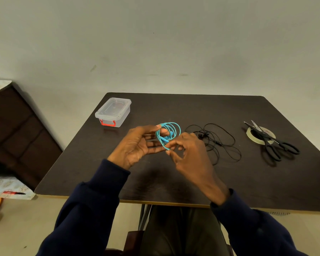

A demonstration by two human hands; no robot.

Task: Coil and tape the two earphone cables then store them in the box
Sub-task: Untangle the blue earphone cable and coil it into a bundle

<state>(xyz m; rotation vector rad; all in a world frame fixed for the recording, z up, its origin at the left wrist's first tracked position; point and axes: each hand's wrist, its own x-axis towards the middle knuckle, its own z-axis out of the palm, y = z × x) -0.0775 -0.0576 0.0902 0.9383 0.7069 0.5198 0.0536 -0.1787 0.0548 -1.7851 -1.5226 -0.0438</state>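
Tape (pixel 249 133) lies far right on the tabletop (pixel 192 108) under the scissors (pixel 272 143), nearer the right hand (pixel 191 154), whose fingers (pixel 172 145) pinch the blue cable (pixel 174 126) end; the left hand (pixel 137 143) grips its coil mid-tabletop.

Left hand (pixel 137 143): fingers stretched out, blue earphone cable (pixel 171 129) looped around their tips, thumb pressing on the coil.
Right hand (pixel 190 152): pinches the coil's lower edge between thumb and forefinger.
Black earphone cable (pixel 220 141): loose and tangled on the table (pixel 192 182), just right of the hands.
Box (pixel 113 111): clear plastic, lid on, red latch, at the far left.
Scissors (pixel 273 145): black, blades lying across the tape roll (pixel 251 134), far right.
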